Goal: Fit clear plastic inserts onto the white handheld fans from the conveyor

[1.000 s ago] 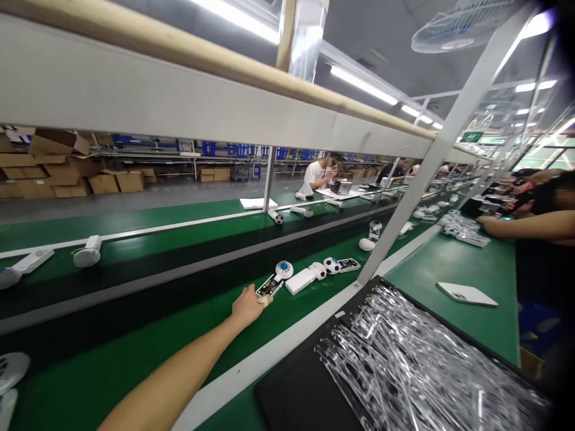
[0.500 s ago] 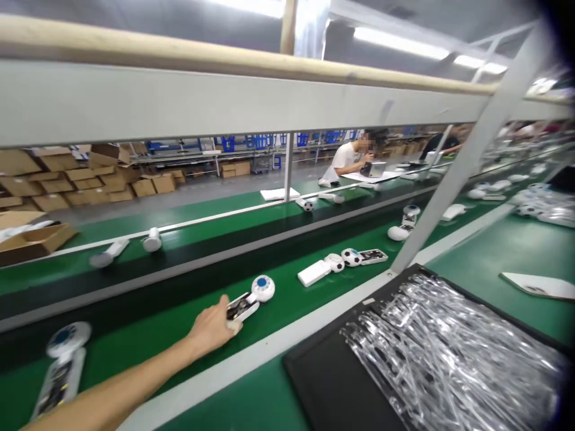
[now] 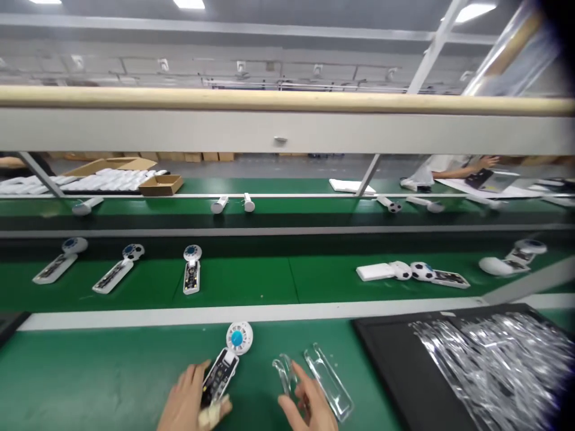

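In the head view my left hand (image 3: 191,398) grips an opened white handheld fan half (image 3: 220,374) over the green bench. Its round head has a blue hub, and a dark circuit board shows in the handle. A wrap covers one fingertip of that hand. My right hand (image 3: 309,401), fingers curved, has its thumb and index finger at a small clear plastic piece (image 3: 283,371), which looks tilted; its lower end is partly hidden. Right beside that hand lies a long clear plastic strip (image 3: 330,383) on the bench.
A black tray (image 3: 381,347) heaped with clear plastic parts (image 3: 503,359) sits at right. Beyond the white rail (image 3: 269,312), a green conveyor (image 3: 256,281) carries several fan halves, some football-patterned. A crossbar (image 3: 224,131) spans above. Other people's arms and cartons appear across the line.
My left hand has brought the fan half from the conveyor over to the bench. My right hand has come into view at the clear plastic. The view has turned left.
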Demonstrator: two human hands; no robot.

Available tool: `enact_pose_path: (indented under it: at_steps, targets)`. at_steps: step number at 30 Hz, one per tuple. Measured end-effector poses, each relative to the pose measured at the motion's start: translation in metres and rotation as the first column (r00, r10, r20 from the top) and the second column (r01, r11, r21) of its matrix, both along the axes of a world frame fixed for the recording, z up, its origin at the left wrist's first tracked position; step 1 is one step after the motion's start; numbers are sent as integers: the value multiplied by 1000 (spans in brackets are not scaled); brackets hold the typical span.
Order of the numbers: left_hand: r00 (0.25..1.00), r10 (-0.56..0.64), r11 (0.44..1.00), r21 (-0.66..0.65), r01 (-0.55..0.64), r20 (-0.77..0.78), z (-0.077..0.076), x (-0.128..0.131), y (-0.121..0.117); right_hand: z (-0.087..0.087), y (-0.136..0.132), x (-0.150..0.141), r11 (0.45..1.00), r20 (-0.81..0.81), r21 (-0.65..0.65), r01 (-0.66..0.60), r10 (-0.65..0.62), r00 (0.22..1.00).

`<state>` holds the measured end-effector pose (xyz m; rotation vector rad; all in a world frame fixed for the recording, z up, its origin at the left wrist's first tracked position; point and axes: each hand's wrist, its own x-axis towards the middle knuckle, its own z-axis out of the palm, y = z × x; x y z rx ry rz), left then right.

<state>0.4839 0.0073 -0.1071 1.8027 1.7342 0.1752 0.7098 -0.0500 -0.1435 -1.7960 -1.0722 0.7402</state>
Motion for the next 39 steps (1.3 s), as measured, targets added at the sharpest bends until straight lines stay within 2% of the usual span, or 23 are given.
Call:
enact_pose_path:
  at_steps: [2, 4, 7, 9, 13, 18, 21, 24, 26, 30, 33, 34, 36, 37, 39]
  targets:
    - [982, -4, 999, -42, 12, 189, 10, 7, 25, 4, 1, -16, 1000, 1, 1, -14, 14, 1000]
    - [949, -12, 992, -118, 52, 315, 15, 18, 53, 8, 1, -28, 1000, 19, 1, -30, 30, 999]
    - [916, 3, 964, -245, 104, 401, 14, 37, 85, 11, 0, -40, 997, 92, -27, -69, 71, 993]
    - [892, 35, 964, -251, 89, 450, 12, 46, 91, 11, 0, -46, 996, 146, -46, -70, 76, 986]
    - [803, 132, 965, -260, 29, 581, 20, 55, 78, 15, 6, -59, 1000, 271, -2, -3, 3, 963]
    - [569, 358, 923, -372, -96, 740, 51, 60, 68, 34, 23, -80, 995, 525, 80, -63, 11, 851]
    - [552, 370, 918, -384, -97, 747, 68, 60, 69, 45, 32, -87, 991, 619, 108, -75, -8, 785]
    - [527, 387, 918, -370, -142, 757, 81, 59, 70, 49, 34, -89, 990, 654, 113, -85, -10, 756]
    - [478, 430, 901, -398, -173, 766, 89, 60, 69, 47, 30, -90, 995, 628, 78, -62, -1, 778]
    - [379, 445, 896, -410, -173, 812, 98, 64, 60, 42, 19, -83, 998, 435, -19, -61, 64, 898]
    - [262, 440, 892, -451, -21, 859, 92, 69, 52, 48, 14, -69, 994, 400, -6, -106, 99, 911]
    - [251, 462, 870, -489, 58, 851, 89, 71, 50, 51, 13, -63, 995, 431, 2, -104, 93, 898]
    - [301, 502, 811, -563, 162, 811, 81, 76, 47, 57, 11, -54, 996, 496, 9, -90, 73, 865]
    - [345, 512, 792, -588, 166, 787, 78, 78, 45, 59, 10, -50, 998, 481, 22, -63, 45, 875]
    - [402, 514, 797, -595, 102, 758, 75, 84, 40, 60, 12, -45, 997, 350, 65, 39, -60, 935]
